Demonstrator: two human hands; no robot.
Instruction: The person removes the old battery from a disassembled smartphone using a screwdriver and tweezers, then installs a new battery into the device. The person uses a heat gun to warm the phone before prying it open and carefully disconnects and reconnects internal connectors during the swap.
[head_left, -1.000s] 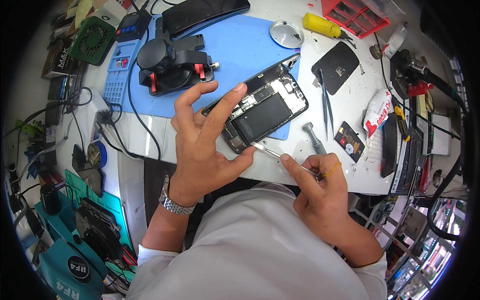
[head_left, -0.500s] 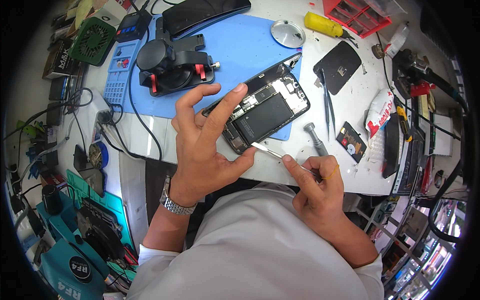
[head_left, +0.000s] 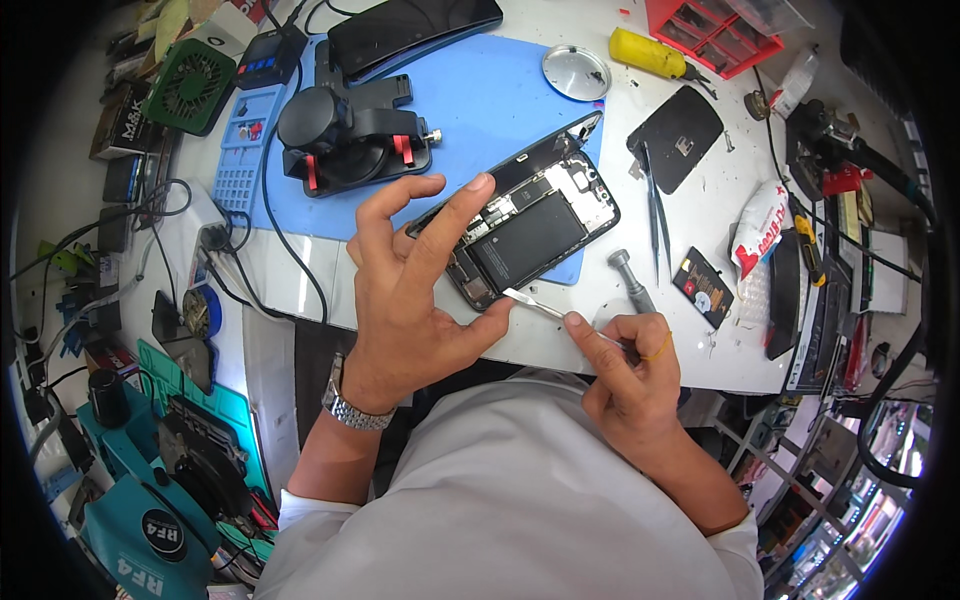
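Note:
An opened smartphone [head_left: 575,205] lies tilted over the front edge of the blue mat, its inside facing up. A black battery [head_left: 532,243] fills its middle, and the lifted screen [head_left: 517,172] stands along its far side. My left hand [head_left: 400,290] grips the phone's left end, thumb at the near corner and fingers over the far side. Between the thumb and fingers of my right hand [head_left: 635,375] is a slim metal pry tool [head_left: 541,306]. Its flat tip meets the phone's near edge, beside my left thumb and close to the battery's lower corner.
A black clamp holder [head_left: 350,135] and another phone [head_left: 410,35] rest on the blue mat [head_left: 470,95]. To the right are tweezers [head_left: 655,215], a black back plate [head_left: 680,135], a loose battery [head_left: 703,287], a screwdriver [head_left: 630,280] and a yellow bottle [head_left: 645,48].
Both hands, the phone and the pry tool keep nearly the same places. The whole view has shifted very slightly.

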